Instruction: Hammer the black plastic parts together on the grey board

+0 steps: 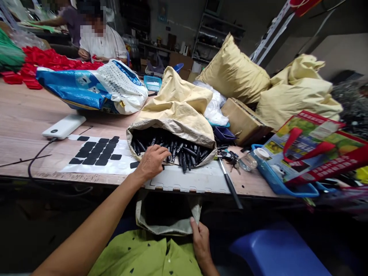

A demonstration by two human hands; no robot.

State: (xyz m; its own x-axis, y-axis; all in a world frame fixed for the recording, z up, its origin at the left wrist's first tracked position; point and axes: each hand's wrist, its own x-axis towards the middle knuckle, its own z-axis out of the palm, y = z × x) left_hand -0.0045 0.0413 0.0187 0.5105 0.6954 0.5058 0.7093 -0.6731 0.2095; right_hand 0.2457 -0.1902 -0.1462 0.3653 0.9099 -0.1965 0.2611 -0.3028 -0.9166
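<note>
Near the wooden table's (23,149) front edge, black tubular parts (186,156) are being touched by the left hand (154,160), grip unclear; spillage is being risked should the lower bag (171,229) pinched by the right hand (200,238) sag.

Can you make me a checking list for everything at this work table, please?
Surface: wood-grain table.
Job's things: black tubular parts spill from a beige sack; a second open bag is below the table edge.
Clutter: blue-and-white bag, white power bank, black patches on a white sheet, loaded blue tray.
Hands: left hand at the parts, grip unclear; right hand holds the second open bag's rim.
Cables: black cable runs from the power bank over the front edge.
Surroundings: person in white, red material, stuffed sacks, blue plastic seat.
</note>
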